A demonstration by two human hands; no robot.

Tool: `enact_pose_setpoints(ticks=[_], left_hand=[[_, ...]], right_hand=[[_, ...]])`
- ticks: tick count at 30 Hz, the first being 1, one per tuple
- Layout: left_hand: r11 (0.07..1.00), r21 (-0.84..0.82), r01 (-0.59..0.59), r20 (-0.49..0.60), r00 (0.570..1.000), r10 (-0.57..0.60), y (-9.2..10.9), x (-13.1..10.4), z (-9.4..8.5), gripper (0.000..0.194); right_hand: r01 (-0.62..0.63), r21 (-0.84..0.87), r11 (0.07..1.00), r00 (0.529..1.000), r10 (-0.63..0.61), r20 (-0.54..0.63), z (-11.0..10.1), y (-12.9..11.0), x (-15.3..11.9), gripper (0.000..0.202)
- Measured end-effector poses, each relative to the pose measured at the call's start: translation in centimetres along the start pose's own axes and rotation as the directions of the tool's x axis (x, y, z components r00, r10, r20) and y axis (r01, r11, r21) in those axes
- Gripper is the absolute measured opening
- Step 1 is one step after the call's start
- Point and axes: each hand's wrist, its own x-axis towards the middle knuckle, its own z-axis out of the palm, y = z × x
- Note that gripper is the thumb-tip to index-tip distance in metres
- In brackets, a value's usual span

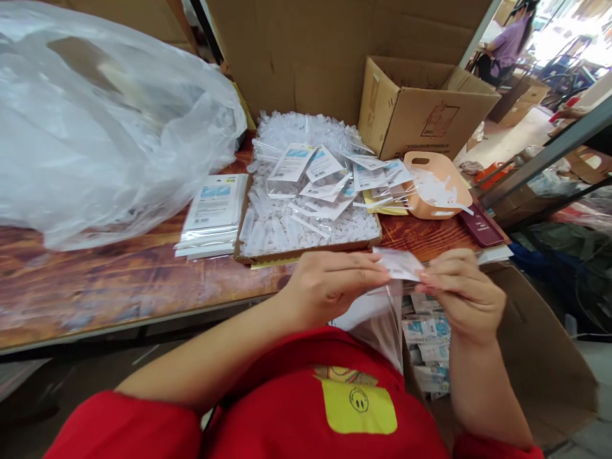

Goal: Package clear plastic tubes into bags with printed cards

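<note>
My left hand (335, 280) and my right hand (461, 290) pinch opposite ends of a small packet with a white card (399, 263), somewhat blurred, at the table's front edge. Behind them a shallow cardboard tray (310, 250) is heaped with small translucent plastic tubes (268, 233). Several carded clear packets (292, 160) lie scattered on top of the heap. Left of the tray is a neat stack of the same packets (213, 210). An orange plastic basket (430, 210) on the right holds white strips (433, 188).
A big translucent plastic bag (115, 146) covers the table's left side. An open cardboard box (425, 121) stands behind the basket, and a dark red phone-like object (482, 226) lies beside it. Below my right hand, a carton (540, 344) holds several packets (433, 350). A person (509, 44) sits far back.
</note>
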Motion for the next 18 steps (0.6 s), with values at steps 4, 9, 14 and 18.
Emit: enact_pose_setpoints(ticks=[4,9,14,18], left_hand=[[0.993,0.109,0.041,-0.077,0.996,-0.033,-3.6,-2.9,2.0,0.011],[0.920,-0.130,0.369,-0.090,0.920,-0.382,-6.1,-5.0,4.2,0.010],[0.757,-0.410,0.509,0.047,0.841,-0.539,-7.1,-4.7,5.6,0.029],[0.652,-0.490,0.579,0.075,0.773,-0.629,-7.0,-4.5,6.1,0.030]], right_hand=[[-0.206,0.118,0.971,0.977,0.198,0.073,1.0,1.5,-5.0,0.015],[-0.466,0.059,0.883,0.881,0.469,-0.065,2.1,1.4,-10.6,0.009],[-0.588,0.248,0.770,0.788,0.614,-0.041,2.7,1.4,-12.0,0.011],[-0.609,0.292,0.737,0.753,0.653,-0.079,3.0,1.7,-11.8,0.021]])
